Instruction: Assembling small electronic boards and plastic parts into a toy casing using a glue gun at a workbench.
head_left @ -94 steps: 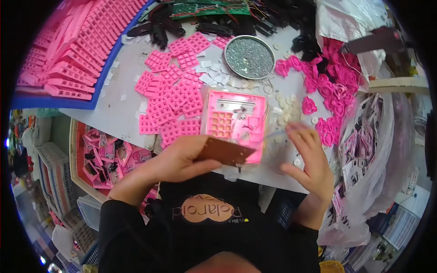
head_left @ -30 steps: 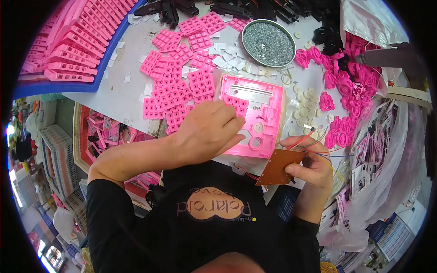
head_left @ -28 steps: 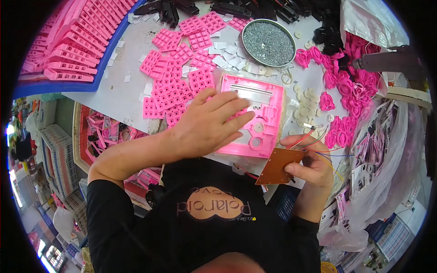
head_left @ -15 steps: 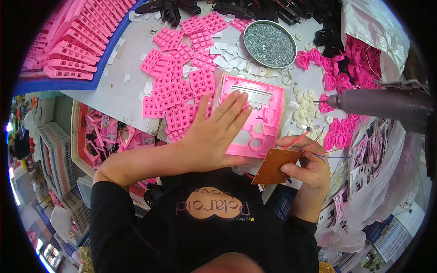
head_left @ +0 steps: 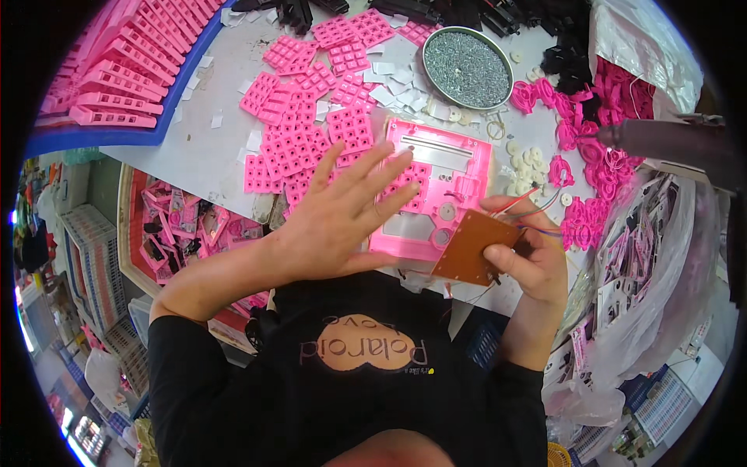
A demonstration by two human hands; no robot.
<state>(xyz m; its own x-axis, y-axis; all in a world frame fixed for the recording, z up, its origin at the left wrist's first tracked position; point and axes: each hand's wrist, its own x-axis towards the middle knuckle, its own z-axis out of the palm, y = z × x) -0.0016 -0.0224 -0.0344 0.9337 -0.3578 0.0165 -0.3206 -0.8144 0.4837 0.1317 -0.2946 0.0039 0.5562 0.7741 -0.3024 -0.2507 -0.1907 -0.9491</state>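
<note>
On my feed: right hand (head_left: pixel 535 253) has a firm pinch on the brown board (head_left: pixel 467 251), thumb on its face, fingers behind. Board is tilted, over the near right corner of the pink housing (head_left: pixel 437 202); can't tell if they touch. Red, grey and blue wires (head_left: pixel 529 201) run out of the board's right side, by the right fingers.

Left hand (head_left: pixel 331 218) is wide, fingers spread, nothing gripped. I see it over the left part of the housing; contact unclear, fingers block it.

Housing lies at the near middle of the table (head_left: pixel 206 159), inner side up. Silver strip (head_left: pixel 440 153) along its far part, button grid (head_left: pixel 418 177) seated at left, partly behind the fingers.

Around it I've got: loose pink keypads (head_left: pixel 292 144) heaped left, white squares (head_left: pixel 401 84) at the far side, round dish (head_left: pixel 425 66) full of small metal pieces (head_left: pixel 468 68) beyond those. White discs (head_left: pixel 527 167) just right of the housing, pink ring parts (head_left: pixel 580 222) further right. Dark cylindrical tool (head_left: pixel 669 148) juts in from the right. Blue crate (head_left: pixel 159 132) with pink shells (head_left: pixel 117 82) at far left.
</note>
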